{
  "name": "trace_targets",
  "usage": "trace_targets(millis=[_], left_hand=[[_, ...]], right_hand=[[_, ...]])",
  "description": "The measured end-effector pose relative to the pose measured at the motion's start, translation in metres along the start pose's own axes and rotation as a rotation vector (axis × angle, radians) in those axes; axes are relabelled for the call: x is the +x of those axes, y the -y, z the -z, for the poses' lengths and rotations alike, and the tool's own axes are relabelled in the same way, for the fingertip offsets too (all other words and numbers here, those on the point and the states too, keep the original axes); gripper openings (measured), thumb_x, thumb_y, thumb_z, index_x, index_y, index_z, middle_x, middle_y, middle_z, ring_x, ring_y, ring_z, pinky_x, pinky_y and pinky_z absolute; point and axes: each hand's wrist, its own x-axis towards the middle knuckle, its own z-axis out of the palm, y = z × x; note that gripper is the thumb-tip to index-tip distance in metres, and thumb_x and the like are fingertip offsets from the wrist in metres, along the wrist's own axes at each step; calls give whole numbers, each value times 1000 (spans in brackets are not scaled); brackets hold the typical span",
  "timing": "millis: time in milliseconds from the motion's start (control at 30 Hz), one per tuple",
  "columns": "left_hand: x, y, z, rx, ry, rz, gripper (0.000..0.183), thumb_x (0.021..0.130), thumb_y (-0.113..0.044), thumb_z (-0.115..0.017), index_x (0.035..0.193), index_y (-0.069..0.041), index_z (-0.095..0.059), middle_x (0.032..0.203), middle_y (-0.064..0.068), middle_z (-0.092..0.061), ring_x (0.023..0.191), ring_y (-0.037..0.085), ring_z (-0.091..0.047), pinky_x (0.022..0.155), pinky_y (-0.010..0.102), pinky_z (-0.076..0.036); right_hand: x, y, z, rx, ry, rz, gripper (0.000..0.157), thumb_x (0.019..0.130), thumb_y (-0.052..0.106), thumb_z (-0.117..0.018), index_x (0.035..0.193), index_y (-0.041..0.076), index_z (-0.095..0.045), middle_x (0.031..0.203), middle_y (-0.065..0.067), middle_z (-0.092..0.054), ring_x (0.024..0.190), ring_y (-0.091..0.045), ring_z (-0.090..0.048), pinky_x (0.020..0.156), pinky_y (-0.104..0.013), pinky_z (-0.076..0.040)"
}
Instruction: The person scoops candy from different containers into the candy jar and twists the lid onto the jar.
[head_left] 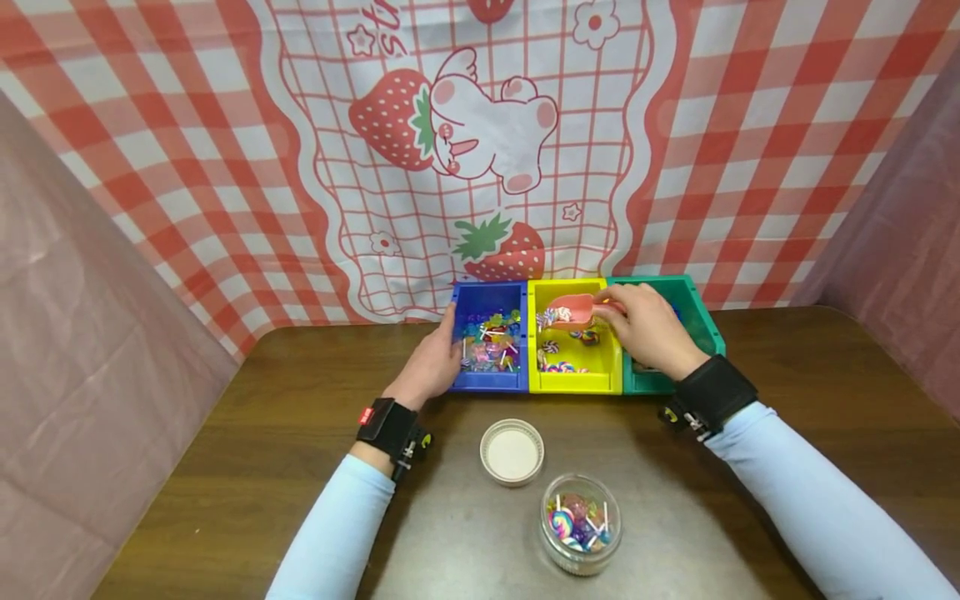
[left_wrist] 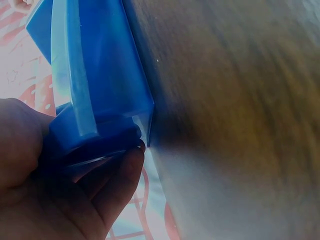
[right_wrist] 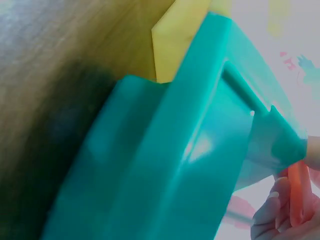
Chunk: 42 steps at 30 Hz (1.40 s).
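Note:
My right hand [head_left: 652, 327] grips the handle of a pink scoop [head_left: 576, 310] over the yellow bin [head_left: 576, 383]. Several small striped swirl candies [head_left: 553, 316] lie at the scoop's mouth, and more rest on the bin's floor. In the right wrist view, fingers [right_wrist: 280, 197] pinch the scoop's handle [right_wrist: 298, 195] beyond the green bin's wall. At the far left of the row, my left hand [head_left: 429, 365] holds the side of the blue bin [head_left: 491, 381], which contains colourful candies and lollipops. The left wrist view has the thumb and fingers around that bin's [left_wrist: 107, 65] edge.
Right of the yellow bin stands a green bin [head_left: 693, 293], partly covered by my right hand. Nearer on the brown table [head_left: 315, 467] are a round white lid [head_left: 512, 452] and a clear jar [head_left: 581, 557] holding candies and lollipops. A red-checked cloth [head_left: 720, 167] hangs behind the bins.

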Motion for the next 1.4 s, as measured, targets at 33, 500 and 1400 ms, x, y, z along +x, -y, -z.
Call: trace_targets(millis=[33, 500, 1400], left_hand=[[0, 0, 0, 0, 0, -2, 66, 95, -19, -40, 151, -12, -5, 134, 17, -48, 108, 23, -54, 91, 36, -41], [0, 0, 2, -9, 8, 21, 67, 95, -19, -40, 151, -15, -4, 135, 15, -47, 107, 20, -54, 89, 35, -42], [1, 1, 0, -13, 7, 8, 66, 95, -20, -40, 151, -13, -5, 137, 16, -45, 110, 21, -52, 91, 35, -41]], right_hand=[[-2, -2, 1, 8, -8, -5, 25, 90, 31, -56, 106, 12, -63, 95, -4, -61, 84, -22, -43, 70, -37, -39], [-23, -17, 13, 224, -53, -148, 39, 91, 47, -47, 115, 18, -56, 90, -3, -59, 73, -19, -51, 60, -34, -46], [-35, -4, 50, 692, 107, -273, 45, 91, 42, -51, 123, 12, -50, 111, -11, -55, 90, -22, -51, 74, -30, -48]])
